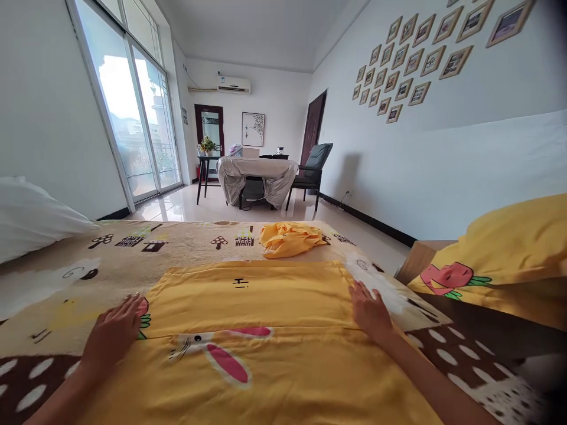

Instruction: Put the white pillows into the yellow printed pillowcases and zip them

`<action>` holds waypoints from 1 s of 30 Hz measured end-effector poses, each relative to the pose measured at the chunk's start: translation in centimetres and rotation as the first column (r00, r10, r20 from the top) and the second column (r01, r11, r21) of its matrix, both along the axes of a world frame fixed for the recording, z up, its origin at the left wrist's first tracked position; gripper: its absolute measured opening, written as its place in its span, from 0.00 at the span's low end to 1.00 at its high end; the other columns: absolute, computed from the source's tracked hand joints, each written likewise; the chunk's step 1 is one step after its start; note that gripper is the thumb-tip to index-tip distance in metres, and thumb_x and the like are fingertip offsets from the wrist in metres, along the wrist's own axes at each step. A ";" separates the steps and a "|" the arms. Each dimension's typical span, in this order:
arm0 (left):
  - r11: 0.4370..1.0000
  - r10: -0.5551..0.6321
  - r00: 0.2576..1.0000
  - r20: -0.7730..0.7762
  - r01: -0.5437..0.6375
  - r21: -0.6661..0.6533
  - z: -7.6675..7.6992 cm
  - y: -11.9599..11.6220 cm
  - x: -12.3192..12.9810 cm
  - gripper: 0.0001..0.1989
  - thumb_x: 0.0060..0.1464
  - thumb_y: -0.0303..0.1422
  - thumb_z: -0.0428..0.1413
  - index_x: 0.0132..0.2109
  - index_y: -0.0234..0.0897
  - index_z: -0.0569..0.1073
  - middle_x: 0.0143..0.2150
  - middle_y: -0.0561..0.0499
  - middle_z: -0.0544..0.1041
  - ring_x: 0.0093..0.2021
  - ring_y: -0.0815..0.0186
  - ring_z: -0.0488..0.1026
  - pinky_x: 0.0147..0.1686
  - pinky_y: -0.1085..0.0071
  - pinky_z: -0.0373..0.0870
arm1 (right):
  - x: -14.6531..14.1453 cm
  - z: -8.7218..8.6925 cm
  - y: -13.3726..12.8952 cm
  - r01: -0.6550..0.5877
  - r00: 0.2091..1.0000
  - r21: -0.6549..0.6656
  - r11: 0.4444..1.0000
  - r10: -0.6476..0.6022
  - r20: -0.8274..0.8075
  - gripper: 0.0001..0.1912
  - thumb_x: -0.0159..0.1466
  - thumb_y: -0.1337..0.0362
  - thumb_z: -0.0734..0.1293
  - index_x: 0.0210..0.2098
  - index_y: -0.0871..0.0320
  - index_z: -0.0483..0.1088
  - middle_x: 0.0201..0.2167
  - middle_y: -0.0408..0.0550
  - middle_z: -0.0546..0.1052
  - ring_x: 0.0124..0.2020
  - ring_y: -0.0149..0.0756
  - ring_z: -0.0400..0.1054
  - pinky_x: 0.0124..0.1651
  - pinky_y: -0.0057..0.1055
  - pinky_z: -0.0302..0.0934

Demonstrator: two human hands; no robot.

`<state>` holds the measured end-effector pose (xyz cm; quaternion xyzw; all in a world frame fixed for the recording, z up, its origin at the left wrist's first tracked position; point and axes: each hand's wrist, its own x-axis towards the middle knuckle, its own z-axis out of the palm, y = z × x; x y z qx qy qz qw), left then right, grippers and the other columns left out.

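Observation:
A yellow cloth [283, 366] with a rabbit print lies spread on the patterned blanket [186, 245], its far part marked "Hi" and crossed by a seam or fold line. My left hand [116, 330] rests at its left edge beside a strawberry print, fingers stretched out and holding nothing. On the right edge my right hand [370, 310] lies flat with its fingers spread, also holding nothing. Beyond the cloth's far edge sits a crumpled yellow cloth [292, 239].
A white pillow [38, 215] lies at the left. At the right, a yellow pillow [518, 254] with a strawberry print rests by a wooden headboard [419, 260]. Farther off stand a covered table [259, 168] and a dark chair [312, 171].

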<state>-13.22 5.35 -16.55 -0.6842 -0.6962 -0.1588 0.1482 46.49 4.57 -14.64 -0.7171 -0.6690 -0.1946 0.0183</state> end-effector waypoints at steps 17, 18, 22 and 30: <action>0.686 -0.543 0.786 0.297 0.619 -0.382 -0.2 2.9 22.9 0.24 0.64 0.42 0.36 0.65 0.45 0.58 0.68 0.49 0.53 0.68 0.63 0.48 0.65 0.55 0.47 | -20.9 -2.2 -5.1 -0.784 0.514 -0.034 0.620 0.618 -0.594 0.21 0.64 0.61 0.59 0.56 0.58 0.64 0.58 0.50 0.68 0.58 0.41 0.58 0.63 0.36 0.45; 0.672 -0.540 0.775 0.328 0.631 -0.387 -0.7 3.0 22.6 0.24 0.64 0.43 0.37 0.65 0.47 0.57 0.68 0.50 0.52 0.69 0.63 0.46 0.65 0.55 0.45 | -20.7 -2.4 -4.9 -0.790 0.510 -0.048 0.612 0.611 -0.606 0.23 0.63 0.60 0.59 0.57 0.59 0.63 0.59 0.51 0.67 0.60 0.42 0.57 0.64 0.36 0.43; 0.604 -0.589 0.725 0.358 0.688 -0.402 -0.8 3.3 21.7 0.31 0.59 0.48 0.47 0.66 0.50 0.53 0.69 0.50 0.48 0.69 0.61 0.43 0.66 0.56 0.41 | -20.5 -2.7 -4.0 -0.773 0.525 -0.131 0.621 0.510 -0.681 0.25 0.58 0.60 0.63 0.55 0.57 0.66 0.56 0.49 0.69 0.57 0.43 0.59 0.61 0.36 0.48; 0.561 -0.573 0.735 0.362 0.674 -0.481 0.3 3.3 21.8 0.37 0.54 0.49 0.53 0.67 0.48 0.50 0.70 0.49 0.45 0.70 0.58 0.40 0.66 0.54 0.39 | -20.5 -1.5 -4.3 -0.749 0.467 -0.128 0.650 0.382 -0.798 0.19 0.53 0.65 0.66 0.46 0.57 0.72 0.48 0.47 0.75 0.52 0.40 0.63 0.58 0.34 0.49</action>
